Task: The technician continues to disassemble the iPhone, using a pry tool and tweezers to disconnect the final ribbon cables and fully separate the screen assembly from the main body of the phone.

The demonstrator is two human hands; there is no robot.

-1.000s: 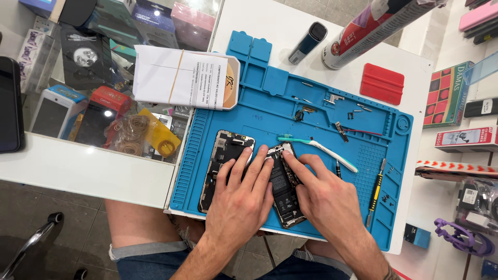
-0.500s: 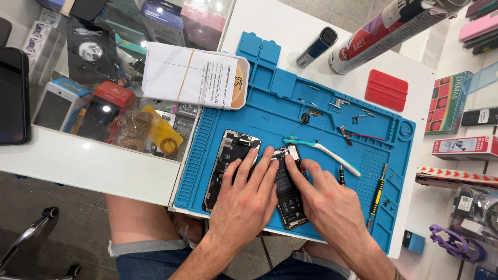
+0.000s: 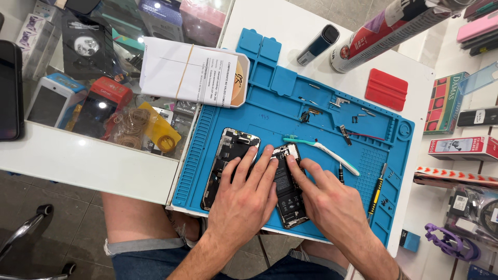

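An opened smartphone lies in two halves on a blue repair mat (image 3: 321,129). The screen half (image 3: 225,158) is on the left, the body half with its black battery (image 3: 288,194) on the right. My left hand (image 3: 244,199) lies flat across both halves, fingers spread and pressing down. My right hand (image 3: 329,202) rests beside it, its fingertips on the body half's upper right edge. Neither hand grips a tool.
A white and teal toothbrush (image 3: 324,149), small screws and brackets (image 3: 334,106) and a yellow-handled screwdriver (image 3: 376,192) lie on the mat. Behind are a white paper-wrapped box (image 3: 194,72), a red squeegee (image 3: 385,89), a spray can (image 3: 384,33) and a glass display case (image 3: 98,67).
Both hands stayed on the phone halves, with only slight finger shifts. The view has drifted a little, so the mat sits slightly further right in the frame.
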